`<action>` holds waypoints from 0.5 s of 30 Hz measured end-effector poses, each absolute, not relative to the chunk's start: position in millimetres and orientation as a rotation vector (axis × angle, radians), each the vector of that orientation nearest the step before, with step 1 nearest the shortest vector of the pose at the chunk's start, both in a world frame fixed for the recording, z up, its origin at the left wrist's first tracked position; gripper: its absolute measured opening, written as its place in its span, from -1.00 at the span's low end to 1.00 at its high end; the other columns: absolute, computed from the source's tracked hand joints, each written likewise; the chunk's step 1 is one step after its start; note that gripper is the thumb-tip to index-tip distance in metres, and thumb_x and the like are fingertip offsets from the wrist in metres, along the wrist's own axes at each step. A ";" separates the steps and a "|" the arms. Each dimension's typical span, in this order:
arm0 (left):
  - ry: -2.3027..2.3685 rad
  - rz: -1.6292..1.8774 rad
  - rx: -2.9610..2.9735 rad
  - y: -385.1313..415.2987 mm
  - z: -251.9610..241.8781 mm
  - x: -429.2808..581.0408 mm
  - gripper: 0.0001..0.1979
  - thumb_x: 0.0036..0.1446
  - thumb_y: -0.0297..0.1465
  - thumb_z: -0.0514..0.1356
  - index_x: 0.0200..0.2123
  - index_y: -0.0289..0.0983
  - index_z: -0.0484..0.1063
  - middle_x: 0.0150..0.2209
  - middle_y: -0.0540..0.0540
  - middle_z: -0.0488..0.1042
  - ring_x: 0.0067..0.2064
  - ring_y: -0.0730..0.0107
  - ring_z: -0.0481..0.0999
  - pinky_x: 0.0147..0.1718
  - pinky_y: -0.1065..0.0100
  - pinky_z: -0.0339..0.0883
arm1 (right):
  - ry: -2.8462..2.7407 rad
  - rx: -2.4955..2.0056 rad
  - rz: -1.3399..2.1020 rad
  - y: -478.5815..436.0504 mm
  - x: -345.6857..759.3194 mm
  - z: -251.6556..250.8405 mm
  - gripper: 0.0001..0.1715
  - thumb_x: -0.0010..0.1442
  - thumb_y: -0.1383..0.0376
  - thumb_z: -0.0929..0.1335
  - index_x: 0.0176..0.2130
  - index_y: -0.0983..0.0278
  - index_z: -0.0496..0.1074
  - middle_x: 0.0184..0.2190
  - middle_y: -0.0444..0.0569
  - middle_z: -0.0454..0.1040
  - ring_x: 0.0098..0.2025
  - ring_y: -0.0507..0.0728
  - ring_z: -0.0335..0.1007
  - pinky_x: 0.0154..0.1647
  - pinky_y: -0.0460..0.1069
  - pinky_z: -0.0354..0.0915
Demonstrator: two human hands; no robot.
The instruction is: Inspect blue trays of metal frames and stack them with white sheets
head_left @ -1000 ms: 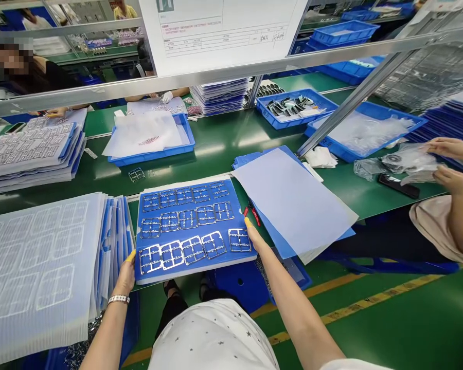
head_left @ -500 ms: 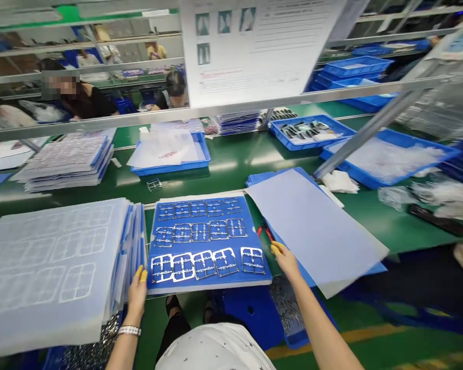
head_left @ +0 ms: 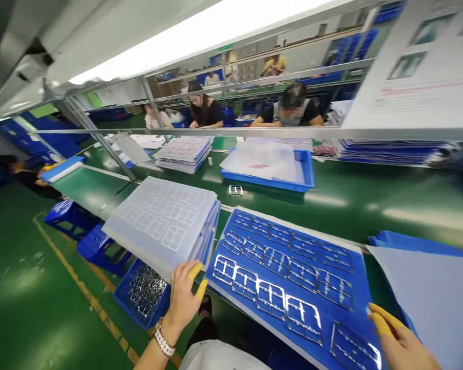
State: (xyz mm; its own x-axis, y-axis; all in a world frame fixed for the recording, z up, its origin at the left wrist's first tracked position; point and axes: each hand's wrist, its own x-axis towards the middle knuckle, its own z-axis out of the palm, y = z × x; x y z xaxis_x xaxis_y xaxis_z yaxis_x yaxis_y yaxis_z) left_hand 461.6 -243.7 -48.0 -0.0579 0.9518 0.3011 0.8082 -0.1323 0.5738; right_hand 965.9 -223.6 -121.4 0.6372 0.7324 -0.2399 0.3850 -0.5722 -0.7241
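My left hand (head_left: pixel 185 295), with yellow finger covers, is open beside the near left corner of a blue sheet (head_left: pixel 293 303). Its thumb and forefinger are spread, and nothing shows between them. Flat metal frames (head_left: pixel 270 298) with thin cross-bars lie in rows on the sheet. At the sheet's right edge, my right hand (head_left: pixel 405 341) has its yellow-covered fingers pressed together. A tiny pale spot shows at their tips; I cannot tell what it is. Left of the sheet rests a stack of translucent-covered sheets (head_left: pixel 158 210), more frames showing faintly through the top.
One loose frame (head_left: pixel 235 190) lies behind the sheet, near a blue tray (head_left: pixel 268 183) with white paper. White sheets (head_left: pixel 435 293) lie at right. Below left, a blue bin (head_left: pixel 123 295) holds metal pieces. A metal rail (head_left: pixel 254 132) crosses above the bench; several people sit beyond.
The view has swung left, bringing the aisle and bins into sight. My left hand has opened its fingers more widely near the stack. The red-handled tool near my right hand no longer shows.
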 end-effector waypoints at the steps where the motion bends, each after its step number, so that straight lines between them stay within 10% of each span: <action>1: 2.038 0.955 2.043 -242.5 -36.7 456.2 -0.49 0.22 -0.21 0.25 0.24 -0.05 0.41 0.24 -0.29 0.45 0.26 -0.18 0.37 0.24 -0.29 0.15 | -0.879 -2.182 0.742 -212.6 947.2 -116.4 -0.70 -0.10 -0.08 0.33 -0.34 -0.13 0.53 -0.40 0.11 0.56 -0.45 0.39 0.42 -0.38 0.29 0.28; 6: 2.397 0.797 2.062 -238.3 -28.1 428.2 -0.33 0.12 -0.28 0.32 0.30 -0.18 0.29 0.42 -0.43 0.15 0.38 -0.35 0.14 0.22 -0.39 0.01 | -1.110 -1.779 1.122 -169.3 816.2 -80.6 -0.53 -0.13 -0.10 0.35 -0.23 -0.02 0.57 -0.33 0.03 0.63 -0.24 0.41 0.54 -0.20 0.26 0.40; 10: 2.382 0.877 2.079 -236.3 -39.7 412.4 -0.74 0.23 -0.45 0.15 -0.05 -0.14 0.52 0.34 -0.32 0.31 0.37 -0.19 0.20 0.23 -0.32 0.02 | -1.410 -1.420 1.475 -152.7 710.0 -58.6 -0.46 -0.04 -0.06 0.38 -0.14 0.15 0.60 -0.25 0.04 0.63 -0.26 0.31 0.56 -0.24 0.15 0.43; 15: 2.305 1.040 1.994 -228.3 -30.6 400.8 -0.80 0.24 -0.46 0.12 -0.29 -0.09 0.54 0.17 -0.19 0.52 0.30 -0.13 0.31 0.20 -0.28 0.11 | -1.511 -1.341 1.717 -140.0 626.5 -57.5 -0.54 0.07 -0.05 0.34 -0.22 0.21 0.56 -0.29 0.03 0.63 -0.39 0.22 0.54 -0.51 0.02 0.29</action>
State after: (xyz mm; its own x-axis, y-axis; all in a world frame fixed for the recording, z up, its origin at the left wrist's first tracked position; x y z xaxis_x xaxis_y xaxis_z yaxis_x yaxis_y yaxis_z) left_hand 400.8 -228.3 -30.6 -0.2314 0.8595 0.4557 0.9103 0.0261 0.4131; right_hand 626.5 -140.0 -57.5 -0.4012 0.8473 -0.3482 0.2376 -0.2708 -0.9328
